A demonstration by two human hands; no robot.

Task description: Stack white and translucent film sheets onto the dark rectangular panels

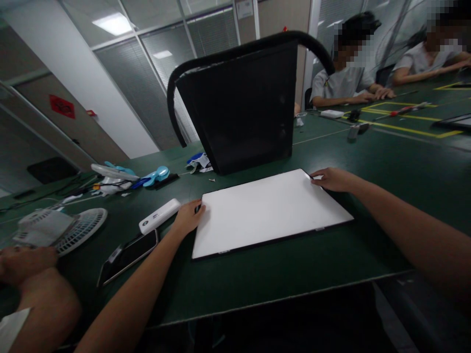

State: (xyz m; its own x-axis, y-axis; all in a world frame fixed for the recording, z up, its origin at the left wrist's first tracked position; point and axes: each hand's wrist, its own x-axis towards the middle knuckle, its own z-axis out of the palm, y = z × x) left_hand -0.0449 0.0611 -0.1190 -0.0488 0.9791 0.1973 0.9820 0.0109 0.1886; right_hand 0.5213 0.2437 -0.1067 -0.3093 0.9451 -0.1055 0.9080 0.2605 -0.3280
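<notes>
A flat white rectangular panel with a thin black frame lies in front of me at table height. My left hand holds its left edge, the thumb over the white face and the other fingers partly hidden. At the far right corner, my right hand grips the edge between thumb and fingers. Small light tabs show along the panel's near edge. Just behind it stands a large black board with a black foam-like tube along its top.
Left of my forearm lie a smartphone, a white power bank and a white fan. Another person's arm rests at far left. Two people sit across the green table, whose yellow tape marks areas.
</notes>
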